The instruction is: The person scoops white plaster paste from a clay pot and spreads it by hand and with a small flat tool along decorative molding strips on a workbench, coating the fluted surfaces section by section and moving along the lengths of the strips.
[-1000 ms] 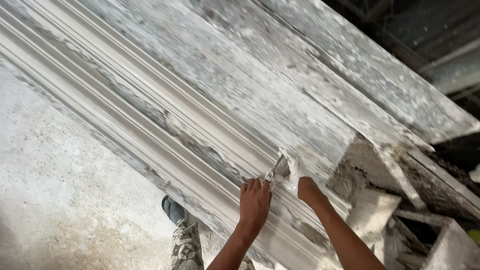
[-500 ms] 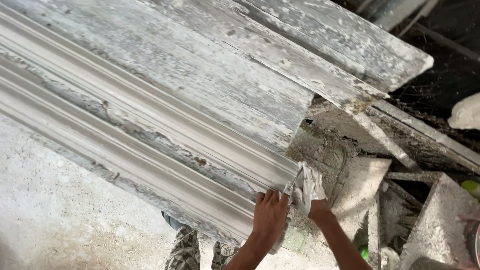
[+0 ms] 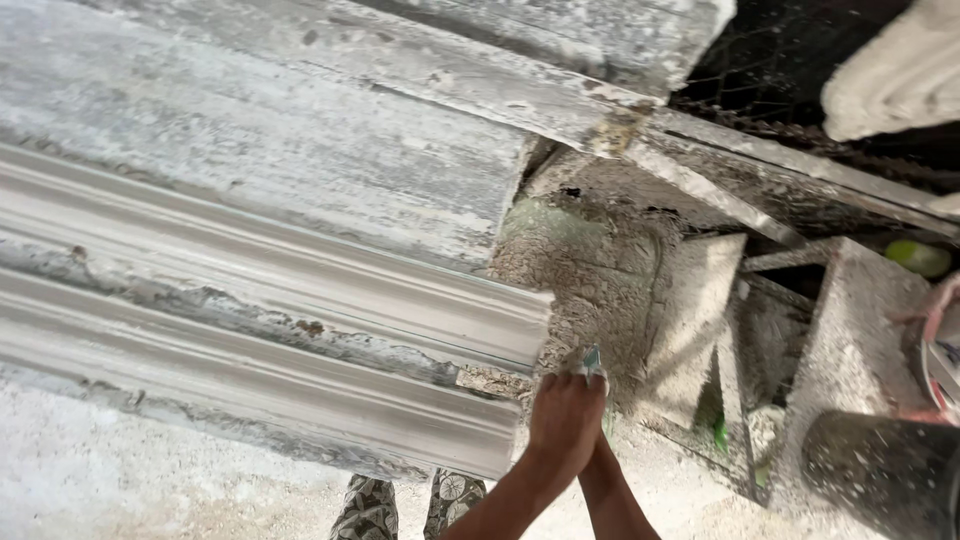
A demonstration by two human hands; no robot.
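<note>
Long white ribbed plaster cornice moulding [image 3: 270, 330]: lies w/ its end just left of hands. Left hand [image 3: 566, 425] fisted on small plaster-caked scraper [image 3: 592, 362]; right hand hidden behind it, grip unclear.

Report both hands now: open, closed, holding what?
Left hand: closed on a small metal scraper blade.
Right hand: hidden behind the left; cannot tell.

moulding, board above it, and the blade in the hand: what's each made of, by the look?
Moulding: probably cast plaster, matt white with smooth stepped ridges and chipped, crusty patches. Board above it: likely wood, worn grey under streaky white smears. Blade poking from the left hand: looks like thin metal with a greenish tint, but only its tip shows, so that is uncertain.
</note>
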